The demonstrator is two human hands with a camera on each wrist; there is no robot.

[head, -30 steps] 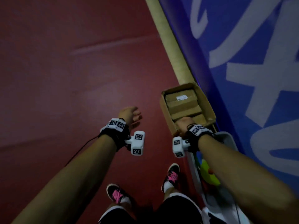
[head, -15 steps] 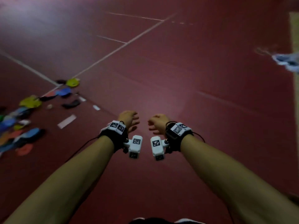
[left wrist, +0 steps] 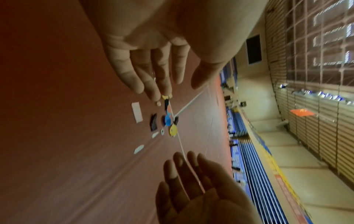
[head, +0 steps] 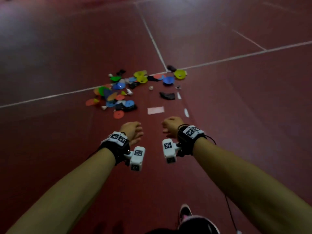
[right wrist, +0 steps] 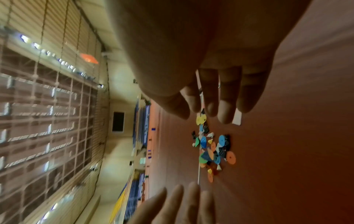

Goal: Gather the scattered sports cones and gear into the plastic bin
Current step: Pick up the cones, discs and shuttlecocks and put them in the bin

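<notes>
- The cones lie in a loose heap on the red floor, mixed with dark gear and a few small white pieces; no bin shows in any view.
- The heap sprawls along a white court line, its long axis running left to right across the head view, from an orange disc nearest the person to a yellow cone at the far right end.
- The heap is straight ahead and well apart from both hands, too far to reach without walking closer, in my judgement.
- The left hand faces the denser left part and looks slightly nearer the orange disc; the right hand lines up with the dark gear.
- Both hands are empty, fingers loosely curled, palms turned toward each other.
- Half a second ago the heap sat at the far left edge of the head view; now it is centred ahead, and the hands hold much the same pose.
</notes>
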